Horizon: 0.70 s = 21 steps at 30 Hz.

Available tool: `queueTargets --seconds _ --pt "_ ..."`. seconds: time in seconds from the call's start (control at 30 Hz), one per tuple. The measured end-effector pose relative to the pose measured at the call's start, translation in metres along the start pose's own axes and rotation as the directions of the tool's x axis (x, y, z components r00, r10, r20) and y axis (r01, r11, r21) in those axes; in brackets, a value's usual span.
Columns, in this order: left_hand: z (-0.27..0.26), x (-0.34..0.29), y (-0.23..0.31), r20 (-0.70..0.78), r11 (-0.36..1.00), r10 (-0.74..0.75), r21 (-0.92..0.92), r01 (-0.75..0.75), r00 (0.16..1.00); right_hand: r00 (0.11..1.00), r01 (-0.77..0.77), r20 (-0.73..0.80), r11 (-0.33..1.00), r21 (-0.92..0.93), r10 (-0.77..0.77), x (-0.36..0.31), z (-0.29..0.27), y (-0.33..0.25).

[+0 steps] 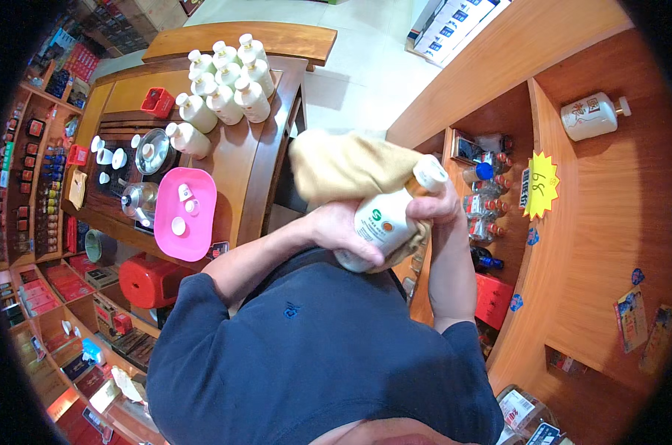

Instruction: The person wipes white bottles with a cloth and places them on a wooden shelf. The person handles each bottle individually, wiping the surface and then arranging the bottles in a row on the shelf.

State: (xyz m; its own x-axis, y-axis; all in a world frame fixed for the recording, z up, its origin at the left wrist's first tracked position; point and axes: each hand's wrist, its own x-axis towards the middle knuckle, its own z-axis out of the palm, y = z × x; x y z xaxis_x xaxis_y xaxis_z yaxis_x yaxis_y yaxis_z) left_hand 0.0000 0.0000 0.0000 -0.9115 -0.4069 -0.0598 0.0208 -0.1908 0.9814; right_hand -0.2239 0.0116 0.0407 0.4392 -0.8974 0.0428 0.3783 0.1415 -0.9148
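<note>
In front of my chest I hold a white bottle (384, 221) with a white cap, tilted with its top toward the upper right. My left hand (341, 231) is closed round its lower body, thumb across the front. My right hand (438, 205) is closed near the shoulder, just below the cap, with a tan cloth (354, 165) bunched between it and the bottle. The cloth's loose part is blurred and spreads beyond the bottle. Fingers behind the bottle are hidden.
Left of me, a wooden table (248, 182) bears several similar white bottles (221, 100), a pink tray (185, 241) with small white pieces, and tea ware. A red stool (152, 282) stands beside it. Wooden shelves (573, 222) rise close on my right, one holding a bottle lying sideways (589, 117).
</note>
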Motion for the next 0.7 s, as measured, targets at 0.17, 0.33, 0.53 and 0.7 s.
queueTargets --seconds 0.17,0.33,0.53,0.7 --pt "-0.007 -0.015 0.037 -0.101 0.928 0.067 -0.359 -0.099 0.993 0.999 -0.032 -0.003 0.99 0.135 0.033 0.01 0.015 -0.015" --pt "0.001 0.005 0.038 -0.374 0.893 0.352 0.41 -0.187 0.858 0.903 -0.011 -0.429 0.998 -0.062 -0.017 0.018 0.034 -0.025" --pt "0.003 0.022 0.028 -0.475 0.608 0.6 0.794 0.019 0.643 0.532 0.2 -0.594 0.772 -0.604 -0.603 0.032 0.078 0.022" --pt "0.004 0.011 0.028 -0.464 0.919 0.246 0.392 -0.052 0.851 0.907 0.103 -0.395 0.987 -0.122 -0.144 0.018 0.042 -0.011"
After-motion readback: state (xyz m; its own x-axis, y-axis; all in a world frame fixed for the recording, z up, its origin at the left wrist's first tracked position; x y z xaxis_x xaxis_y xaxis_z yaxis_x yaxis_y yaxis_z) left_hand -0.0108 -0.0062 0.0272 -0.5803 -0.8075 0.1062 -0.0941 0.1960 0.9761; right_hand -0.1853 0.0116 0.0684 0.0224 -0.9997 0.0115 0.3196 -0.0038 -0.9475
